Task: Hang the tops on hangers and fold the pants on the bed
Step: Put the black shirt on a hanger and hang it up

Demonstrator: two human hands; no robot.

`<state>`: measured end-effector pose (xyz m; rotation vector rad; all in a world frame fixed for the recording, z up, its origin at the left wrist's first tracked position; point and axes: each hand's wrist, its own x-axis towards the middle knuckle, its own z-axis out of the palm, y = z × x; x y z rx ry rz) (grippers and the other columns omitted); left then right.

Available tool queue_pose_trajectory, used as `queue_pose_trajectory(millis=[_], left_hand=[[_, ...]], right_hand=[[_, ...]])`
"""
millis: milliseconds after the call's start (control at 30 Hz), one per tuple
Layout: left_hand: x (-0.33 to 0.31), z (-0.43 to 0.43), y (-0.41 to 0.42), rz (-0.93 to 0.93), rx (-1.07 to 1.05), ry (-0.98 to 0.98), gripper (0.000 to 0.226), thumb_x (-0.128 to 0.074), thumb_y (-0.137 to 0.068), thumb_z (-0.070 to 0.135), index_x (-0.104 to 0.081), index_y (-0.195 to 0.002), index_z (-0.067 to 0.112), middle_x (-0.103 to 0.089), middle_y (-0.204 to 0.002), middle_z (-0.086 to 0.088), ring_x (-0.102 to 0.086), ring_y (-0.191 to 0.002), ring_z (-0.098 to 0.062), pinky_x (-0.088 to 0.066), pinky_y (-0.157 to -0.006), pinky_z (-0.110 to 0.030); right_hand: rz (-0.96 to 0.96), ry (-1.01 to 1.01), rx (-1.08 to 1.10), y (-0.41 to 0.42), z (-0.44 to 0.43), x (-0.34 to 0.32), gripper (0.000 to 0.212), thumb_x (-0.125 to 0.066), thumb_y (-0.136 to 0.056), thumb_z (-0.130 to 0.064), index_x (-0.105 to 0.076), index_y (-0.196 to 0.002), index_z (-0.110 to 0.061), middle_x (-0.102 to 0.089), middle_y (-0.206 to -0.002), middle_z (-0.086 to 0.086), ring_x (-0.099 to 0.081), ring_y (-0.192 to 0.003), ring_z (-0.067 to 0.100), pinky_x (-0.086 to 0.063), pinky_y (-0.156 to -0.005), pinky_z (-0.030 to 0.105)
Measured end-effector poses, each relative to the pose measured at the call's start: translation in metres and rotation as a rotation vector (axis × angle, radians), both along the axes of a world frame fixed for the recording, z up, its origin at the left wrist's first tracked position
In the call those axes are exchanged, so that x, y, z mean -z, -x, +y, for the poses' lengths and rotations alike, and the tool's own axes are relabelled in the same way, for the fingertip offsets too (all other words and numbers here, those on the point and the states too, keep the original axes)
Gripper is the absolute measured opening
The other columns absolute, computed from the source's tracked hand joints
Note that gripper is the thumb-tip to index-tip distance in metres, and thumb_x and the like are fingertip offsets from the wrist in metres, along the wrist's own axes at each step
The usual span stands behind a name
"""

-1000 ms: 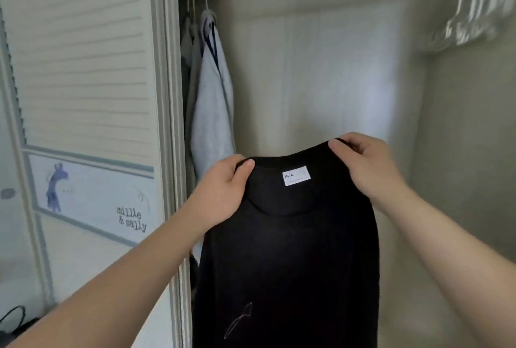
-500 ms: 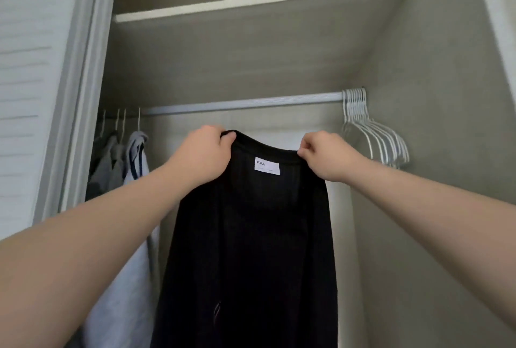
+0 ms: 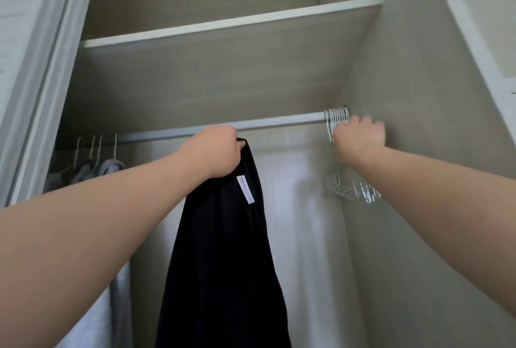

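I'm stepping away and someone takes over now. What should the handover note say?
Left hand grips the black top by its collar, below the rod.
Right hand is at the white hangers at the rod's right end; its grip is hidden.
Done: grey garments hang at the left end.
Remaining: put the black top on a hanger, hang it; pants not in view.

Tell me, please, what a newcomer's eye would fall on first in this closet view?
The black top stands out most, hanging long and dark at centre from the left hand, which grips its upper edge just below the rail. Next comes the right hand, up at the bunch of white hangers at the rail's right end. Grey garments hang at the far left.
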<state>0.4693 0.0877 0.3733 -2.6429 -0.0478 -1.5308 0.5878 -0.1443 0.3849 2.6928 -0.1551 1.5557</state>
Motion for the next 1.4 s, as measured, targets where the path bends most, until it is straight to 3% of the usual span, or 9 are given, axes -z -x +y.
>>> queue_pose_trajectory(millis=[233,467,633,733,800,900,1067,1267,1400], left_hand=[[0.003,0.016,-0.003,0.029,-0.066,-0.037,0.04,-0.04,-0.106,0.034,-0.047,-0.073,0.012,-0.049,-0.079,-0.006,-0.051,-0.076,-0.03,-0.038,-0.068,-0.033],[0.003,0.02,0.009,0.032,-0.087,-0.041,0.04,-0.04,-0.105,0.034,-0.046,-0.073,0.012,-0.053,-0.084,-0.008,-0.052,-0.08,-0.032,-0.039,-0.07,-0.034],[0.005,0.029,0.025,0.0,-0.115,-0.023,0.038,-0.039,-0.105,0.035,-0.042,-0.073,0.016,-0.051,-0.085,-0.007,-0.051,-0.081,-0.033,-0.04,-0.07,-0.036],[0.007,0.039,0.037,-0.079,-0.109,-0.051,0.03,-0.04,-0.105,0.035,-0.053,-0.085,0.015,-0.059,-0.095,-0.011,-0.058,-0.094,-0.038,-0.045,-0.075,-0.039],[0.006,0.045,0.049,-0.135,-0.103,-0.087,0.029,-0.041,-0.105,0.033,-0.061,-0.1,0.012,-0.057,-0.101,-0.013,-0.058,-0.101,-0.037,-0.047,-0.082,-0.042],[0.003,0.053,0.069,-0.174,-0.076,-0.056,0.03,-0.042,-0.105,0.032,-0.062,-0.101,0.011,-0.058,-0.1,-0.014,-0.058,-0.1,-0.039,-0.048,-0.082,-0.043],[0.009,0.057,0.1,-0.158,0.029,0.118,0.033,-0.043,-0.105,0.028,-0.052,-0.078,0.012,-0.061,-0.084,-0.012,-0.056,-0.086,-0.035,-0.043,-0.074,-0.038],[0.026,0.056,0.158,-0.185,0.051,0.286,0.038,-0.045,-0.105,0.026,-0.057,-0.08,-0.001,-0.058,-0.074,-0.011,-0.053,-0.075,-0.029,-0.032,-0.061,-0.034],[0.006,0.051,0.229,-0.24,-0.058,0.304,0.037,-0.045,-0.106,0.028,-0.06,-0.084,0.002,-0.058,-0.081,-0.012,-0.052,-0.082,-0.031,-0.034,-0.07,-0.032]], right_hand=[[-0.061,-0.007,-0.046,-0.014,-0.012,-0.002,0.037,-0.043,-0.098,-0.011,-0.056,-0.133,-0.013,-0.052,-0.136,0.014,-0.049,-0.128,0.035,-0.039,-0.1,0.039],[-0.154,-0.112,-0.17,-0.012,-0.012,-0.008,0.036,-0.038,-0.098,-0.003,-0.049,-0.132,0.0,-0.049,-0.133,0.02,-0.048,-0.127,0.041,-0.04,-0.101,0.045],[-0.104,-0.413,-0.582,0.007,-0.004,-0.006,0.031,-0.046,-0.095,0.001,-0.046,-0.126,0.006,-0.054,-0.129,0.03,-0.055,-0.119,0.047,-0.046,-0.094,0.045],[-0.082,-0.54,-0.797,0.02,0.004,0.004,0.022,-0.047,-0.095,-0.002,-0.058,-0.114,0.004,-0.061,-0.117,0.029,-0.058,-0.113,0.043,-0.047,-0.088,0.038],[-0.057,-0.652,-0.984,0.03,0.011,0.016,0.014,-0.048,-0.097,-0.006,-0.061,-0.092,-0.007,-0.061,-0.09,0.021,-0.062,-0.081,0.036,-0.047,-0.063,0.033],[0.092,-0.878,-1.254,0.048,0.017,0.035,0.022,-0.049,-0.1,-0.011,-0.055,-0.08,-0.016,-0.041,-0.067,0.009,-0.032,-0.049,0.016,-0.024,-0.038,0.016],[0.158,-1.091,-1.501,0.097,0.018,0.069,0.023,-0.042,-0.098,-0.004,-0.058,-0.082,-0.011,-0.033,-0.056,0.002,-0.022,-0.039,0.012,-0.017,-0.04,0.014],[0.128,-1.24,-1.723,0.166,0.028,0.066,0.022,-0.045,-0.097,-0.008,-0.041,-0.079,-0.02,-0.027,-0.054,-0.002,-0.019,-0.039,0.01,-0.016,-0.038,0.015],[0.235,-1.199,-1.782,0.198,0.048,0.049,0.017,-0.055,-0.1,-0.023,-0.041,-0.092,-0.02,-0.028,-0.059,0.001,-0.022,-0.039,0.011,-0.019,-0.039,0.017]])
